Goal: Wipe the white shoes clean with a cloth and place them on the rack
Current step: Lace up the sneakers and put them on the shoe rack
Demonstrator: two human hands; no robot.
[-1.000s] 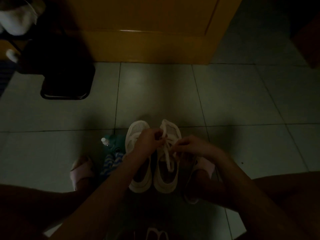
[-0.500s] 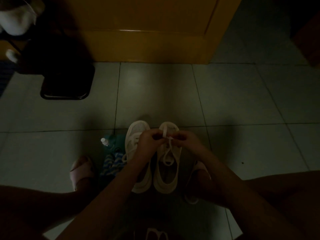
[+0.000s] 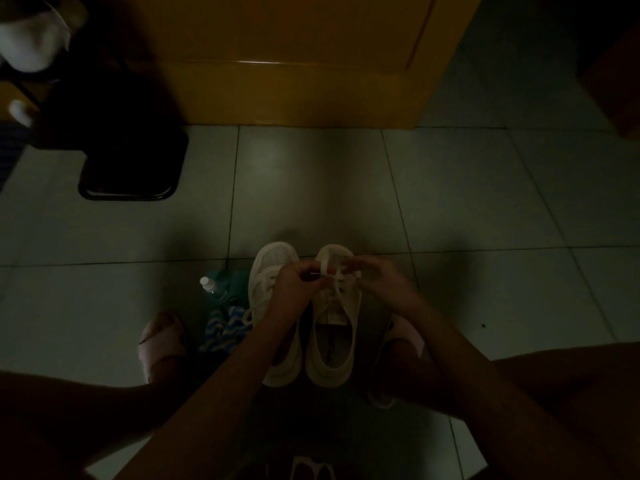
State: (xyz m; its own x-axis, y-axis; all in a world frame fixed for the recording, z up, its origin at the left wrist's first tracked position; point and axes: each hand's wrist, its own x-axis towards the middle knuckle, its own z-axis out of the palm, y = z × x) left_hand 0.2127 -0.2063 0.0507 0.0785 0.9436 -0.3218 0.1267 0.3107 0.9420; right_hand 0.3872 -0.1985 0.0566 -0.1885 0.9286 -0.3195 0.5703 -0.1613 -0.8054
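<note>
From my screen the floor (image 3: pixel 311 188) reads as glazed tile, smooth, with a soft sheen. The door (image 3: pixel 294 46) looks like varnished wood and shows one bright glossy streak. The white shoes (image 3: pixel 329 372) have matt uppers, a mesh-like weave at the toe and smooth, rubbery-looking sole rims. The lace (image 3: pixel 325 268) is flat woven cloth. The striped cloth (image 3: pixel 225 327) looks soft and nubbly, like towelling. The bottle (image 3: pixel 209 284) is clear plastic with a smooth white cap. The pink slipper (image 3: pixel 159 344) looks smooth and matt. The dark tray (image 3: pixel 128 192) has a shiny rim; I cannot tell its material.
</note>
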